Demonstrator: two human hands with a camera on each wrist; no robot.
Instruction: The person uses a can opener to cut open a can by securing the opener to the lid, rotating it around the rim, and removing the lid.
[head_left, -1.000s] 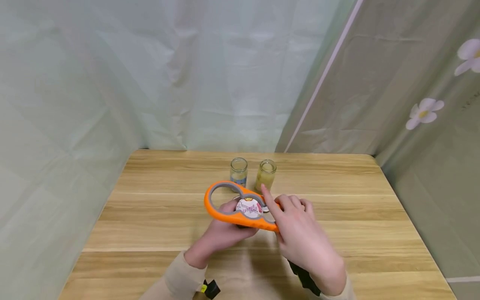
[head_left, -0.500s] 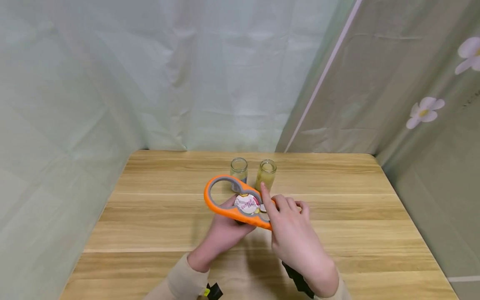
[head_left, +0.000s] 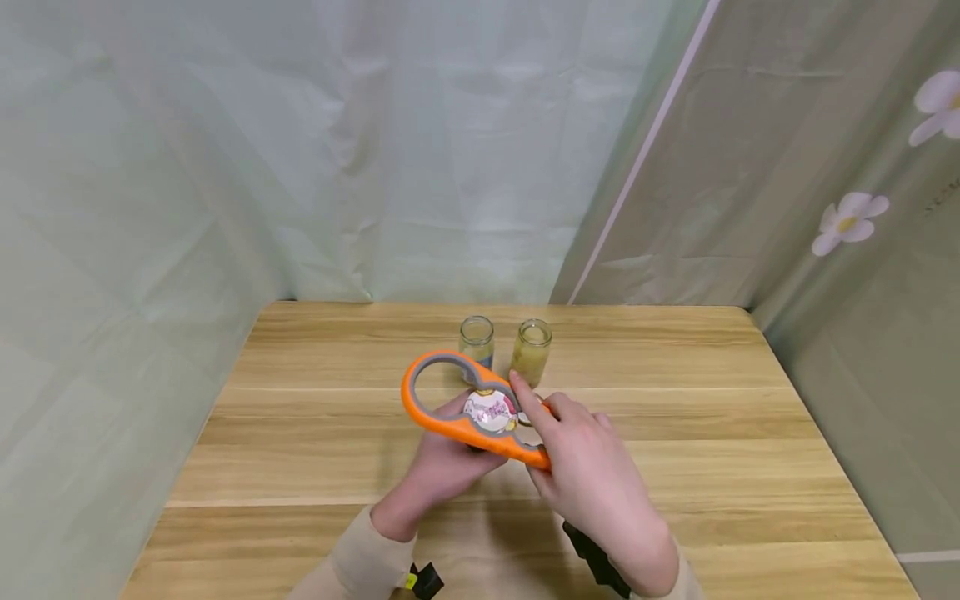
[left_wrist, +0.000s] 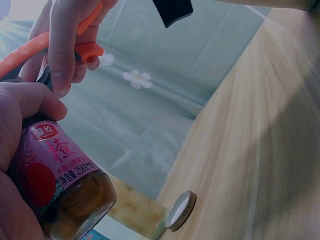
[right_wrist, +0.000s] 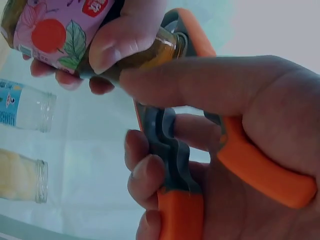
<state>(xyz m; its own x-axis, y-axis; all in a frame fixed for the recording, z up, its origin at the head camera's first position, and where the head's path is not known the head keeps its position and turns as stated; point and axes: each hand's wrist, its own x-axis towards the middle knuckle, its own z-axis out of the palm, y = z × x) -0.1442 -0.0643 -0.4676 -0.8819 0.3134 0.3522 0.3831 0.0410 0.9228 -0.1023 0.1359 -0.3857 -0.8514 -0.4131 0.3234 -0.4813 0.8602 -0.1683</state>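
Observation:
My left hand (head_left: 442,462) grips a glass jar (left_wrist: 65,170) with a pink-purple label and a red fruit printed on it. The jar is tilted, and brownish contents show through the glass. My right hand (head_left: 600,475) holds an orange and grey jar opener (head_left: 450,427) by its handles, index finger stretched along one of them. A middle curve of the opener sits around the jar's white printed lid (head_left: 489,411). From the right wrist view, my fingers (right_wrist: 145,180) wrap one handle while the thumb reaches toward the jar's neck. Most of the jar is hidden in the head view.
Behind my hands, two lidless glass jars stand on the wooden table (head_left: 300,433): one blue-labelled jar (head_left: 477,333), one jar with pale yellow contents (head_left: 532,350). A loose lid (left_wrist: 181,211) lies near them. A curtain (head_left: 450,167) hangs behind the table.
Both hands, the jar and the jar opener have shifted slightly left and a little away from me. The opener stays around the lid. The two standing jars stay put.

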